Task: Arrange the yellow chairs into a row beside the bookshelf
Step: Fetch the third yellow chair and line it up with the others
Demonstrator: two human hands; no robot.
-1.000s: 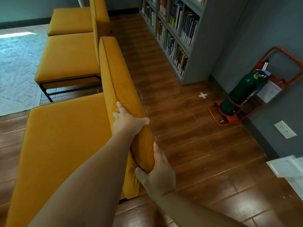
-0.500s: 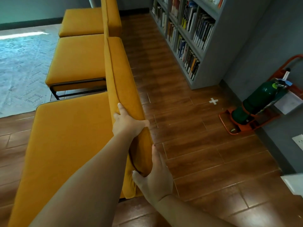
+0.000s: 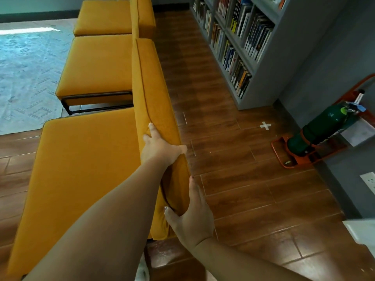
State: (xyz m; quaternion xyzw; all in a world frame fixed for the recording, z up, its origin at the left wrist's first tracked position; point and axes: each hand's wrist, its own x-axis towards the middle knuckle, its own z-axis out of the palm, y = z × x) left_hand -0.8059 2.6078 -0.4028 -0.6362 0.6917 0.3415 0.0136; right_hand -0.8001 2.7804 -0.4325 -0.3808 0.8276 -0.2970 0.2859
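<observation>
Three yellow chairs stand in a line on the wooden floor, their backs toward the grey bookshelf (image 3: 263, 57). The nearest yellow chair (image 3: 81, 175) fills the lower left. My left hand (image 3: 160, 148) grips the top of its backrest. My right hand (image 3: 190, 218) clasps the near end of the same backrest from the side. The middle yellow chair (image 3: 97, 65) stands just beyond it, and the far yellow chair (image 3: 105, 17) lies behind that one. A strip of bare floor separates the chairs from the bookshelf.
A green cylinder (image 3: 318, 128) leans in an orange stand by the grey wall at right. A white tape cross (image 3: 265, 125) marks the floor near the shelf's end. A pale patterned rug (image 3: 26, 74) lies left of the chairs. A white object (image 3: 361, 232) juts in at lower right.
The nearest chair has shifted closer to the middle chair, so their backrests now line up. The view has drifted left and down. Both hands keep the same grip.
</observation>
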